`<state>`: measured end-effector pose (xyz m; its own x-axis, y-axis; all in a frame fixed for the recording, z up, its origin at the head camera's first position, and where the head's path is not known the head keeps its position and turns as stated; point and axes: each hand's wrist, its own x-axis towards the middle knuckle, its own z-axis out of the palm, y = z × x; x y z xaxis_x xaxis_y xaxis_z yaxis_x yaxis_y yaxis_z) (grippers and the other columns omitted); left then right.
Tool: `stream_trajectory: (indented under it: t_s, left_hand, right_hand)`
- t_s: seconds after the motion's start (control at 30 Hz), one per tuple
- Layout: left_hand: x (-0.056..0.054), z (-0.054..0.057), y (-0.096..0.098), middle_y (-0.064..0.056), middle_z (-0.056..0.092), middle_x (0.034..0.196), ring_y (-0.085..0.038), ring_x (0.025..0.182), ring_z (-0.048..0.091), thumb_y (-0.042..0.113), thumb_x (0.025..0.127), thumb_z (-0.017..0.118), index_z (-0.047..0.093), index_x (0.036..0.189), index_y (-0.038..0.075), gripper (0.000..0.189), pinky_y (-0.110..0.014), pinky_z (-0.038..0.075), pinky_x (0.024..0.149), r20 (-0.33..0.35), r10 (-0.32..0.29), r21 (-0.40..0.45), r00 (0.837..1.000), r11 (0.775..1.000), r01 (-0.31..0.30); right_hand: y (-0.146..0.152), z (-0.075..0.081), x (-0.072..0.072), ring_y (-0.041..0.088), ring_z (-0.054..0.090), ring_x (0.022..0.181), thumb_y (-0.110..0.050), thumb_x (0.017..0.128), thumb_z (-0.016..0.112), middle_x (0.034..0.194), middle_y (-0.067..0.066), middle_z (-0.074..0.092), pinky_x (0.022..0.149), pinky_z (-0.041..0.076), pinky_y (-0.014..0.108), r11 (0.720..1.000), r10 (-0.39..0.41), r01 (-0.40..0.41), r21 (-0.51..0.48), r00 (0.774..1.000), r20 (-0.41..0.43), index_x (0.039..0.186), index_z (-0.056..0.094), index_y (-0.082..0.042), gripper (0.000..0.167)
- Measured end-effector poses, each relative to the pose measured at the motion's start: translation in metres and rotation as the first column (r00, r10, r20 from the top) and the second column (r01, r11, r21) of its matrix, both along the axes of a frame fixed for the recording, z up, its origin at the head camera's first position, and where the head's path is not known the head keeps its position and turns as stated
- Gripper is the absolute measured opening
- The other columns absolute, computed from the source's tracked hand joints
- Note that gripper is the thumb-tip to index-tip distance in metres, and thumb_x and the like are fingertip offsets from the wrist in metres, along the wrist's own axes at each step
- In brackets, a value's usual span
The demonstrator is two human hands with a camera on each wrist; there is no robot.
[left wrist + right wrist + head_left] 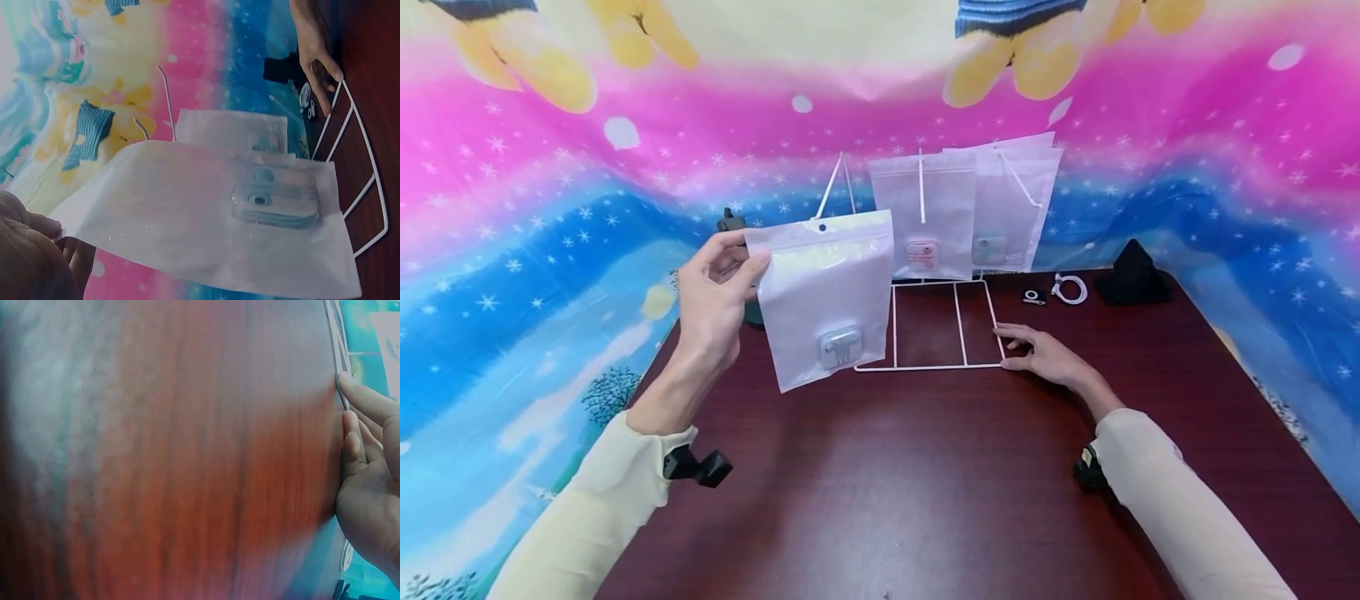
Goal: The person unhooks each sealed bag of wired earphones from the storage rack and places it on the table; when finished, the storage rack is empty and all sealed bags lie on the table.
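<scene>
My left hand (pixel 718 287) pinches the upper left corner of a white zip bag (pixel 820 283) between thumb and fingers. Inside the bag, near its bottom, shows a clear case of earphones (pixel 840 347). The bag's punched hole is right at the front end of the left hook (pixel 829 190) on a white wire rack (pixel 927 367). In the left wrist view, the bag (pixel 181 212) spreads across the middle, tilted, with the hook ends beyond it. My right hand (pixel 1051 358) grips the rack's front right corner, thumb on the wire (pixel 339 384).
Similar white bags hang from the middle hook (pixel 922 192) and right hook (pixel 1019 177), with small cases inside. Behind the rack's right side lie a small black clip device (pixel 1033 297), a coiled white cable (pixel 1070 289) and a black fabric item (pixel 1132 275). A printed curtain surrounds the table.
</scene>
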<state>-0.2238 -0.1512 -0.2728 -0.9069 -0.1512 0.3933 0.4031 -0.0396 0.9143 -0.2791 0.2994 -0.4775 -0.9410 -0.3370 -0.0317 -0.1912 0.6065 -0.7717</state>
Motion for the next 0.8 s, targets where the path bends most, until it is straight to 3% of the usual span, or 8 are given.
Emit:
stream_trajectory:
  t_s: [0.2,0.4,0.63,0.8]
  left_hand:
    - [0.010,-0.006,0.006,0.000,0.071,0.088,-0.013,0.082,0.069,0.005,0.096,0.074,0.074,0.117,0.010,0.022,-0.026,0.062,0.071,0.018,-0.048,-0.013,0.999,0.999,0.048]
    - [0.011,-0.025,0.008,0.000,0.070,0.087,-0.013,0.079,0.068,0.004,0.097,0.072,0.073,0.119,0.009,0.023,-0.028,0.062,0.070,0.068,-0.084,-0.013,0.994,0.996,0.085]
    - [0.000,-0.055,0.009,-0.001,0.066,0.089,-0.012,0.078,0.068,0.005,0.098,0.071,0.070,0.124,0.007,0.026,-0.027,0.061,0.068,0.213,-0.076,-0.076,0.974,0.993,0.094]
    - [-0.015,-0.067,0.006,-0.002,0.065,0.093,-0.013,0.080,0.068,0.009,0.099,0.071,0.068,0.127,0.009,0.028,-0.027,0.061,0.068,0.253,-0.051,-0.136,0.966,0.987,0.087]
  right_hand:
    - [0.000,0.000,0.001,0.036,0.052,0.129,-0.016,0.099,0.072,0.165,0.017,0.035,0.103,0.043,0.051,1.000,-0.001,0.001,0.001,1.000,-0.001,0.158,0.044,-0.008,0.066]
    - [-0.002,0.000,0.000,0.037,0.051,0.130,-0.015,0.099,0.072,0.165,0.016,0.034,0.104,0.043,0.051,1.000,0.006,-0.006,-0.002,1.000,-0.014,0.158,0.044,-0.007,0.065]
    - [-0.002,0.000,0.000,0.037,0.052,0.129,-0.014,0.098,0.073,0.166,0.016,0.034,0.103,0.044,0.051,1.000,-0.003,0.003,0.008,1.000,-0.013,0.158,0.045,-0.008,0.066]
    - [-0.001,-0.001,-0.001,0.037,0.053,0.129,-0.014,0.098,0.073,0.165,0.016,0.035,0.103,0.045,0.050,1.000,-0.001,0.001,0.025,1.000,-0.020,0.157,0.045,-0.009,0.066]
